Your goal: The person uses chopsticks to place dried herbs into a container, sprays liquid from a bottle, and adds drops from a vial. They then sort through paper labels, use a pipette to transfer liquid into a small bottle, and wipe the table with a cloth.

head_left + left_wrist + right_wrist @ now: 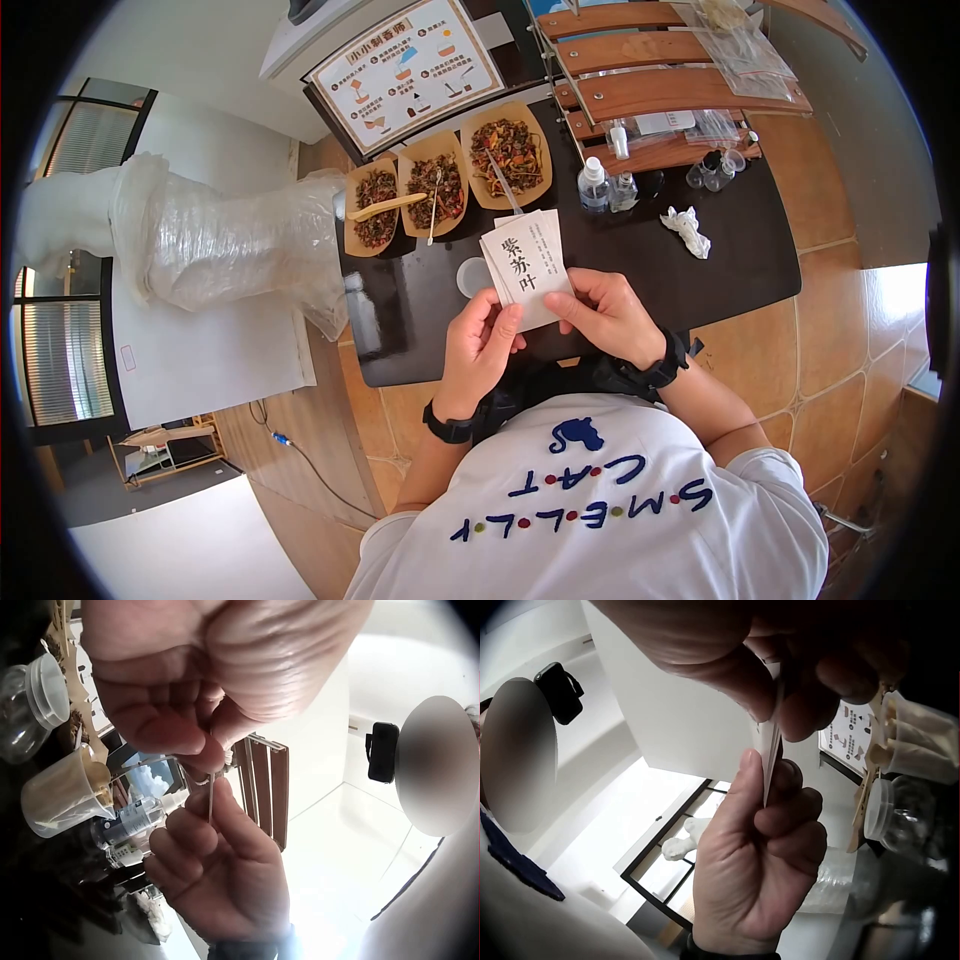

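Between both hands is a small stack of white cards [527,272], slightly fanned, the top one printed with large black Chinese characters. My left hand [480,345] pinches the lower left edge, thumb on the front and fingers behind. On the other side, my right hand [612,318] holds the lower right edge, its thumb lying across the printed face. Seen edge-on in the right wrist view, the cards [770,757] form a thin wedge between thumbs and fingers. A white round container [472,277] stands just beyond the left hand, partly hidden by the cards.
Three paper trays of dried herbs, one a larger tray [548,165], line the dark table [420,340] beneath an instruction sign [405,75]. A spray bottle [593,187], crumpled tissue [687,233] and slatted wooden rack [650,52] are at right. A plastic-wrapped figure [220,240] stands left.
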